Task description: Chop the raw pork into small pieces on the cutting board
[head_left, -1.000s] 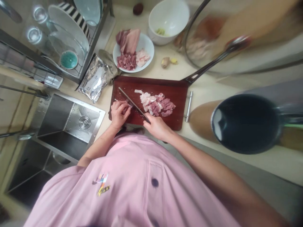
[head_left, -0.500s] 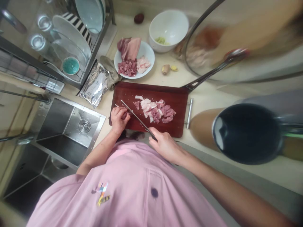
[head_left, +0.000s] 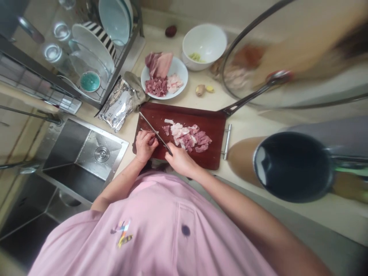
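My right hand is closed round the handle of a knife, whose thin blade slants up and left over the cutting board. Beside the blade, my left hand presses with curled fingers on a piece of raw meat at the board's left end; most of that piece is hidden under the fingers. Cut pieces of pink meat and white fat lie heaped in the board's middle and right. Behind the board, a white plate carries a slab of meat, diced red meat and diced fat.
A white bowl and ginger stand at the back. Left are a silver foil packet, a dish rack and a steel sink. Right are a dark pan, a glass lid and a metal-handled utensil.
My right hand and the knife have moved left, and the blade now reaches farther toward the board's upper left corner. My left hand stays on the meat. The whole view has shifted slightly.
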`<state>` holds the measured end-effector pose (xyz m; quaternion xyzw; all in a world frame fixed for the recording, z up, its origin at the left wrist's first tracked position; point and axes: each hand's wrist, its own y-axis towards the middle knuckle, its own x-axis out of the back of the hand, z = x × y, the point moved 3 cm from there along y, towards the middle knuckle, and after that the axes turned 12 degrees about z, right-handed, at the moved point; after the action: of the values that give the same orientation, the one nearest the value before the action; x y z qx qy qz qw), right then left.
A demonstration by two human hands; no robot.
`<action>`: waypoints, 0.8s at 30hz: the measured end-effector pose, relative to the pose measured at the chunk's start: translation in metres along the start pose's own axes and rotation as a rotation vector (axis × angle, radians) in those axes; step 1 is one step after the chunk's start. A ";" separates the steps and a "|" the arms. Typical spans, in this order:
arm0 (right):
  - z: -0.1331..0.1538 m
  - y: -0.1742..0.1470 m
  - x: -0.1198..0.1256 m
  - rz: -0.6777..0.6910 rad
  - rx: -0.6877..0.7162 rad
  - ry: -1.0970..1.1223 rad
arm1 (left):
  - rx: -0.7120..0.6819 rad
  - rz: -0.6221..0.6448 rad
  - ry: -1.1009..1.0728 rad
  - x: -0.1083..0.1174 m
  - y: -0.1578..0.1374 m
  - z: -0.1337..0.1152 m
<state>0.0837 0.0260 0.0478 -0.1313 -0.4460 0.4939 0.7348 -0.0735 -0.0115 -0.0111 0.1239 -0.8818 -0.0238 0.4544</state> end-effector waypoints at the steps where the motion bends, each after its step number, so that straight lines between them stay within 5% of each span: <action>1: 0.005 0.005 0.001 -0.023 0.006 -0.032 | -0.003 0.000 -0.003 0.000 0.000 0.001; 8: -0.028 -0.019 -0.003 0.022 0.000 0.023 | 0.027 -0.053 -0.044 -0.001 0.004 0.002; 11: -0.045 -0.033 0.004 -0.063 -0.011 0.063 | 0.071 -0.065 -0.110 -0.001 0.011 -0.004; 15: -0.040 -0.040 0.016 -0.186 -0.042 0.037 | -0.026 0.086 -0.003 0.003 0.009 -0.014; 24: -0.026 -0.057 0.009 -0.155 -0.013 -0.026 | -0.112 0.057 0.027 0.000 0.008 -0.015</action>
<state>0.1399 0.0134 0.0737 -0.0947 -0.4676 0.4342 0.7641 -0.0627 -0.0030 -0.0016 0.0732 -0.8760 -0.0585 0.4732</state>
